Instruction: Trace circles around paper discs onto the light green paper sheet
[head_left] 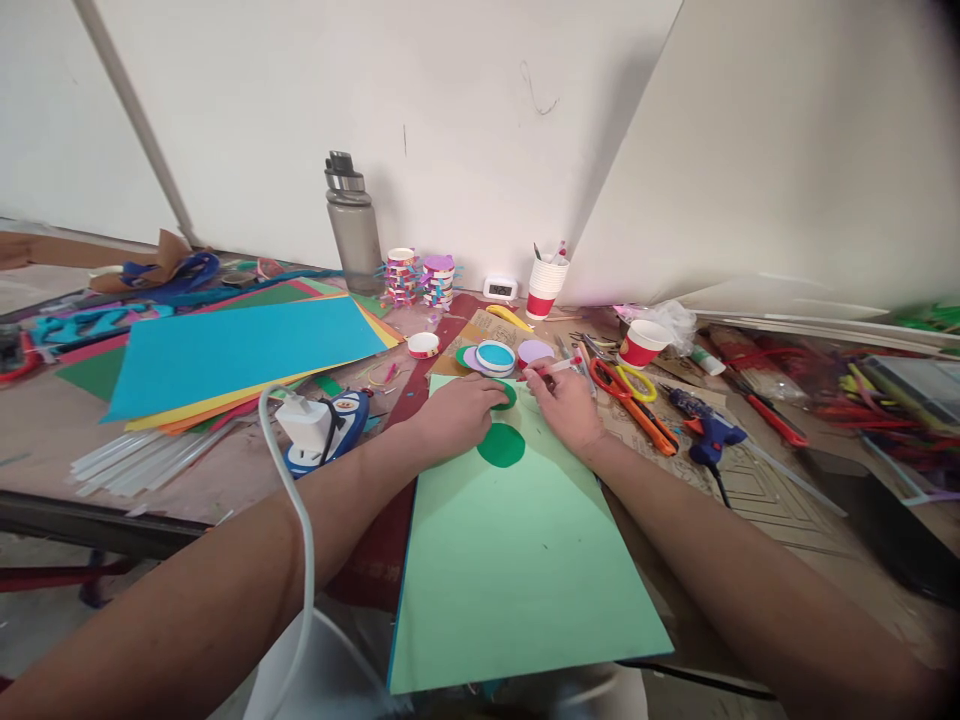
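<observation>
A light green sheet of paper point(517, 570) lies in front of me, its near end reaching the table's front edge. On its far part, the curled fingers of my left hand point(463, 415) press on a dark green paper circle point(505, 395), partly covering it. Just nearer lies another dark green paper circle point(501, 446), flat and untouched. Between the fingertips of my right hand point(566, 405) is a pen point(559, 366) with a pale barrel, its reddish tip pointing left towards the held circle. Past my hands stand a low ring-shaped piece with a blue top point(496, 357) and a lilac disc point(535, 353).
Coloured paper sheets point(247, 350), glue sticks point(150, 460) and a power strip point(330, 430) with a white cable lie left. Right are scissors point(637, 382), an orange cutter point(654, 428), a glue gun point(705, 425) and a paper cup point(645, 343). A bottle point(352, 230) stands behind.
</observation>
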